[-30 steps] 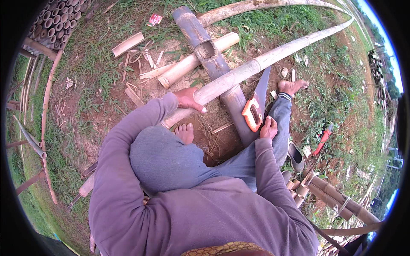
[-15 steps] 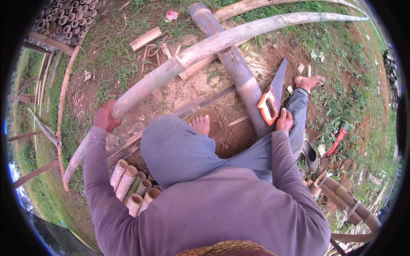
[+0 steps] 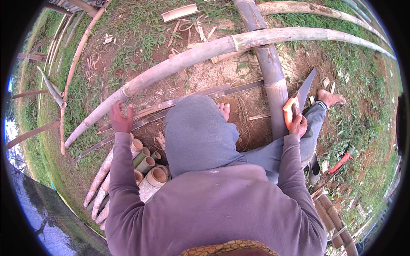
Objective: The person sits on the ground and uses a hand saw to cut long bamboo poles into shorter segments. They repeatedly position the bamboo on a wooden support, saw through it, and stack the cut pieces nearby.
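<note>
A long pale bamboo pole crosses in front of me, resting over a thick, dark bamboo log. My left hand is just on the near side of the pole, thumb and fingers apart, holding nothing. At the log's right side, my right hand is closed on the orange handle of a handsaw. The saw's blade points up and away, off the pole. My fingers hide part of its handle.
Cut bamboo tubes lie at my left hip. Split bamboo strips stretch across the ground before my knee. Another bamboo pole lies farther off. To my right are a red-handled tool and a shoe.
My left hand has let go of the pole and its fingers have spread. My right hand has closed round the saw handle. The whole view has shifted.
</note>
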A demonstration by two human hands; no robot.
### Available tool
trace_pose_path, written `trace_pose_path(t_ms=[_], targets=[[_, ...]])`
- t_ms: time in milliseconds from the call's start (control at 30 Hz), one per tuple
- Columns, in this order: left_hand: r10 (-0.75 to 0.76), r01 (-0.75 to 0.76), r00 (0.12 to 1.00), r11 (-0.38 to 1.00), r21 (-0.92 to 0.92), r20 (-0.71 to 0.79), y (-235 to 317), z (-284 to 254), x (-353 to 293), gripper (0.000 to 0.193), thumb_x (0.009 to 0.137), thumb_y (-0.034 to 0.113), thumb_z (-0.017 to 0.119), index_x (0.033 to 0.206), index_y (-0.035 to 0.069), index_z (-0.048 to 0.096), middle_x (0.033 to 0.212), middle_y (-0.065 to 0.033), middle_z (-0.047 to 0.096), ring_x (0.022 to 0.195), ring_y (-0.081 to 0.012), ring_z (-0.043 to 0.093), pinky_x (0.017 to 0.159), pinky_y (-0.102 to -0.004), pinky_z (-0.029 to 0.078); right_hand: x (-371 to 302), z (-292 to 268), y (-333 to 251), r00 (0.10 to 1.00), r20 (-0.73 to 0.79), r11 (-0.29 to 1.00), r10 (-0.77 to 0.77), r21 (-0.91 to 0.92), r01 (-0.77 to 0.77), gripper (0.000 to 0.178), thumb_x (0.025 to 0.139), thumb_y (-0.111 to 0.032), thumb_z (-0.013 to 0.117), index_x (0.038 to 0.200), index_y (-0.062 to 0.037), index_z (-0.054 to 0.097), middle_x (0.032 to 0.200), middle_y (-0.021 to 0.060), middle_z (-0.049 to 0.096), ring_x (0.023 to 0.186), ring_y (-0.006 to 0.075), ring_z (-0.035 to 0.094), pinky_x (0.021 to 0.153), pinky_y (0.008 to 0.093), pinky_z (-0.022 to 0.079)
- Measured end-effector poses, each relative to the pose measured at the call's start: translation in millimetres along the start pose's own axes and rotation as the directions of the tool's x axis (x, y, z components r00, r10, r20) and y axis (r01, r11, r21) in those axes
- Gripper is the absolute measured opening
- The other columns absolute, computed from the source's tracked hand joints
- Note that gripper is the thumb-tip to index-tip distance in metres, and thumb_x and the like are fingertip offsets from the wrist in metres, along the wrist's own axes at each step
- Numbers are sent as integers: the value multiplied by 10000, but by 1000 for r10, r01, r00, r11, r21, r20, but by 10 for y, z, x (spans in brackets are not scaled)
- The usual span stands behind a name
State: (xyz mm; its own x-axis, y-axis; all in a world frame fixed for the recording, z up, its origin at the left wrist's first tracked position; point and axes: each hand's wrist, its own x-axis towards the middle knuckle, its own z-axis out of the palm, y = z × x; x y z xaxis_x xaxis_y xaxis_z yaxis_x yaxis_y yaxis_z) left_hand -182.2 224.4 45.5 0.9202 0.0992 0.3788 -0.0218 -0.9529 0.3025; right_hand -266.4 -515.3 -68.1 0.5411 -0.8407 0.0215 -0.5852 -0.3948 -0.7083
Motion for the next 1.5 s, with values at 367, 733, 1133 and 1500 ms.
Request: trace_pose_path(t_ms=[367,733,1133,1500], targets=[[93,-258,675,959,116,732,1054,1585,-508,388,962,224,645,1345,156,639,1310,-152,633,1289,-389,605,1085,-599,463,-349,-181,-617,831,65,806,-552,-214,552,462,1051,-385,655,1276,14,718,1322,211,677,1258,385,620,1088,520,490],[-2,-56,732,996,64,681,647,1079,-734,300,1088,404,530,1223,158,636,1098,-143,721,1069,-377,721,953,-555,519,-873,642,-2056,103,496,256,-862,252,933,561,951,-335,708,1441,-78,615,1443,164,587,1375,387,542,1134,535,444],[106,-138,842,990,21,530,690,1200,-323,561,980,657,610,1172,131,640,1151,-139,674,1092,-382,706,957,-512,540,27,2004,-750,-100,714,-75,-693,67,995,445,965,-423,604,1333,-180,663,1264,33,666,1197,249,626,1021,545,475],[193,-198,966,980,14,172,1118,535,-159,341,830,366,814,1107,210,689,1015,-26,691,1012,-252,703,880,-428,512,-227,1118,-2652,-100,659,62,-746,219,974,332,954,-284,731,1215,-87,676,1005,191,667,904,419,672,793,539,525]])
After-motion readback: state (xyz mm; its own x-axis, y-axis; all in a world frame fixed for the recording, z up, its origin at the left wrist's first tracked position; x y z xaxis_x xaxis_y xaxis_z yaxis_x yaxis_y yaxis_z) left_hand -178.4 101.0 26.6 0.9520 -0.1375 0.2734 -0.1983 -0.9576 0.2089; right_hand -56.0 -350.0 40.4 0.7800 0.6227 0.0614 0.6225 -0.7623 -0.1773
